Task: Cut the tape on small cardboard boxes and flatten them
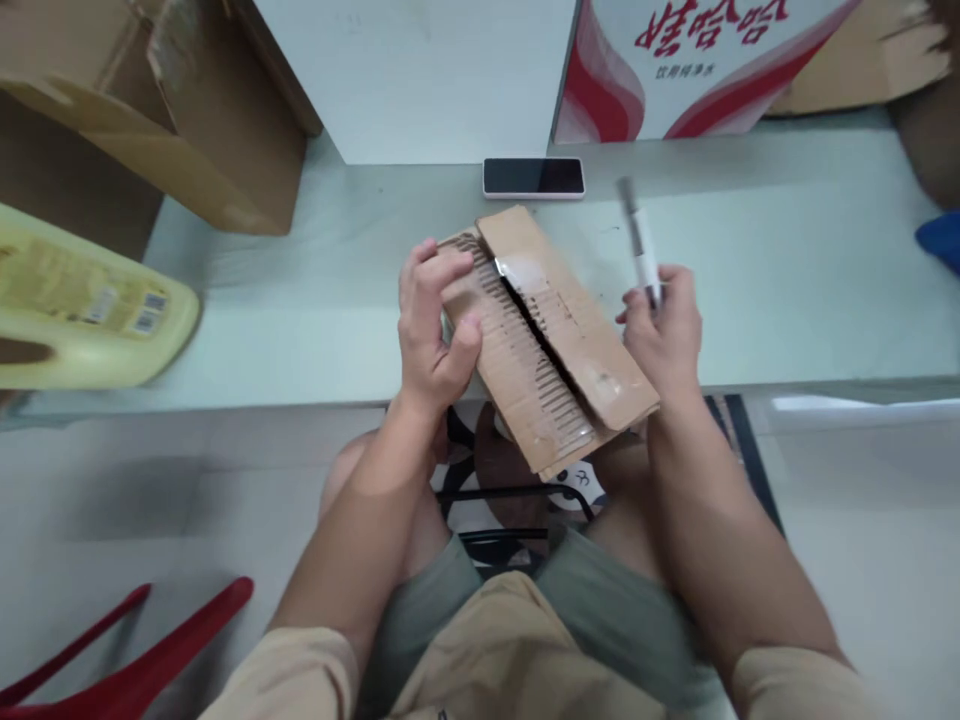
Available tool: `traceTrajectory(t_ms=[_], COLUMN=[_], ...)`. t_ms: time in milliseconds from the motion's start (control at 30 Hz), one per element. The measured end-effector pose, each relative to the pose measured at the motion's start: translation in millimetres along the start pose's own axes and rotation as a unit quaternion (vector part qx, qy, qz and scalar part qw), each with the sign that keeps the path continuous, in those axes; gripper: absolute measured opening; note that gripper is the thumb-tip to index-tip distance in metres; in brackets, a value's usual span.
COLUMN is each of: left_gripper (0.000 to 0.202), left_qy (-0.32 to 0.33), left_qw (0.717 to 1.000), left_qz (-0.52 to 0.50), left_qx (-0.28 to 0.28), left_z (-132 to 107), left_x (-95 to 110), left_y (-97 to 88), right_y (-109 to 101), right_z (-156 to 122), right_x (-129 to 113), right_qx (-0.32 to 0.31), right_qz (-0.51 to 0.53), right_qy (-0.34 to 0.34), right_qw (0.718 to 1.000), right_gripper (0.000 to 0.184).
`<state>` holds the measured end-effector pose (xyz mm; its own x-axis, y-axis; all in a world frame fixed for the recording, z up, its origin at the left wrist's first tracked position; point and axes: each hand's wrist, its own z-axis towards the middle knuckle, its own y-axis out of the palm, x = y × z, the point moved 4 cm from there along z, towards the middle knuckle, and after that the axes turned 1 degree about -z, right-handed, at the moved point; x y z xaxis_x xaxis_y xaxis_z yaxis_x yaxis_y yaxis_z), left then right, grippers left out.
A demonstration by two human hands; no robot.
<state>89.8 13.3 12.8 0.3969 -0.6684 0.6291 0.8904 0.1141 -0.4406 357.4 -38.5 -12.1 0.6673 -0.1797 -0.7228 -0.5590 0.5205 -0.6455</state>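
Observation:
A flat brown cardboard box (517, 330) is held at a slant over the table's front edge. Its top has a dark gap along the middle, rows of short dark lines and shiny tape. My left hand (435, 325) grips its left side, with thumb and fingers on the top face. In my right hand (664, 330), just off the box's right side, is a slim white and grey utility knife (642, 245), closed in the fingers and pointing up and away. Motion blurs its far end.
On the pale green table (337, 300) a phone (533, 178) lies behind the box. A white box (420, 80) and a red-and-white carton (690, 80) stand at the back. To the left are a yellow bottle (82, 310) and an open cardboard box (225, 120). A red chair part (172, 640) is at lower left.

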Motion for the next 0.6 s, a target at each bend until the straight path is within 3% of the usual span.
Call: traceTrajectory(t_ms=[100,167,233,300,400,600], left_gripper=[0.068,0.069,0.069,0.067,0.062,0.057], left_qy=[-0.027,-0.031,-0.030,-0.019,0.016,0.058], left_qw=[1.000,0.999,1.000,1.000,0.999,0.998], left_qz=[-0.009,-0.009,-0.007,-0.009,-0.022,-0.001], left_qx=[0.010,0.007,0.005,0.012,0.038,0.011], left_z=[-2.3,-3.5,-4.4,-5.3,-5.7,-0.2], left_x=[0.1,0.3,0.3,0.9,3.9,11.8], left_y=[1.6,2.6,3.1,2.9,1.1,-1.7], right_y=[-28.0,-45.4,-54.2,-53.2,-46.8,-42.2], right_z=[-6.5,-18.0,-30.0,-39.9,-48.5,-48.6], right_x=[-37.8,-69.9,-96.4,-113.7,-122.0,-114.5], right_qx=[0.060,0.079,0.045,-0.036,-0.116,-0.114], right_qz=[0.146,0.206,0.241,0.243,0.198,0.107], right_qy=[-0.086,-0.145,-0.154,-0.141,-0.144,-0.166], right_qw=[0.984,0.965,0.957,0.959,0.963,0.974], right_gripper=[0.037,0.030,0.023,0.024,0.027,0.023])
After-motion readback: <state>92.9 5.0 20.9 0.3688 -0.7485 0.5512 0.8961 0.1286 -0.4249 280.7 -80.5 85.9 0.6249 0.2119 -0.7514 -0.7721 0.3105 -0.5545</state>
